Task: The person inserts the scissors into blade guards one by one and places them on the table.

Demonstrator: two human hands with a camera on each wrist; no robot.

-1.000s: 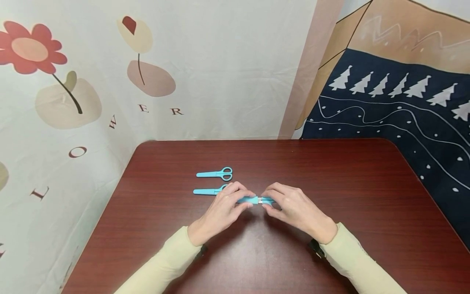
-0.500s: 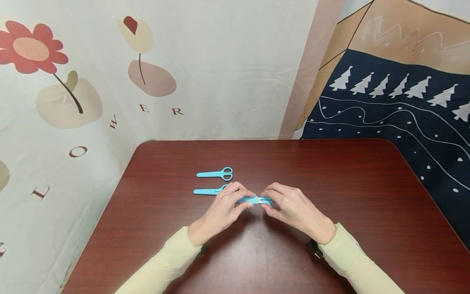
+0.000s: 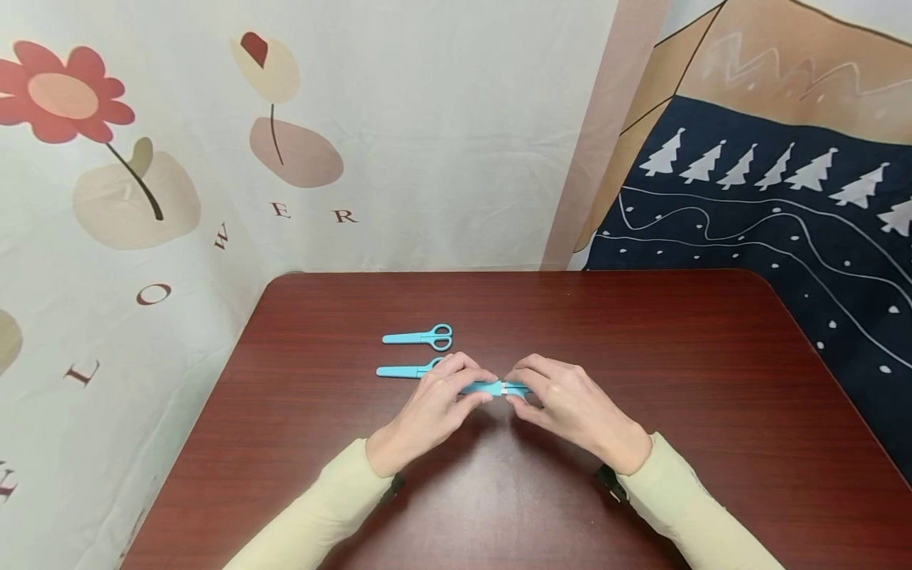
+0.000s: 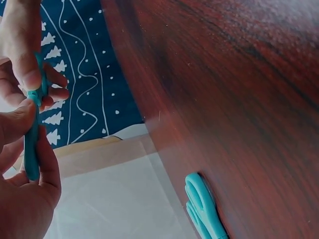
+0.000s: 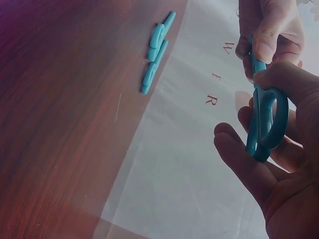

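Note:
Above the table, both hands meet on one pair of light-blue scissors point(image 3: 517, 389). My left hand point(image 3: 431, 408) pinches the light-blue blade cover point(image 3: 480, 388) between thumb and fingers; the left wrist view shows the cover point(image 4: 31, 154) lengthwise. From the other side my right hand point(image 3: 573, 404) grips the scissors near the handles, whose loops point(image 5: 280, 119) show in the right wrist view. A sliver of metal blade is visible between cover and handles; most of the blades are inside the cover.
Two more covered light-blue scissors lie behind the left hand: the farther pair point(image 3: 416, 338) fully in sight, the nearer pair point(image 3: 400, 371) partly hidden by its fingers. The brown table point(image 3: 677, 340) ends at a printed cloth backdrop point(image 3: 442, 134).
My right hand has shifted slightly left with the scissors, and the strip of bare blade at the cover's mouth has become narrower. The left hand stays nearly still.

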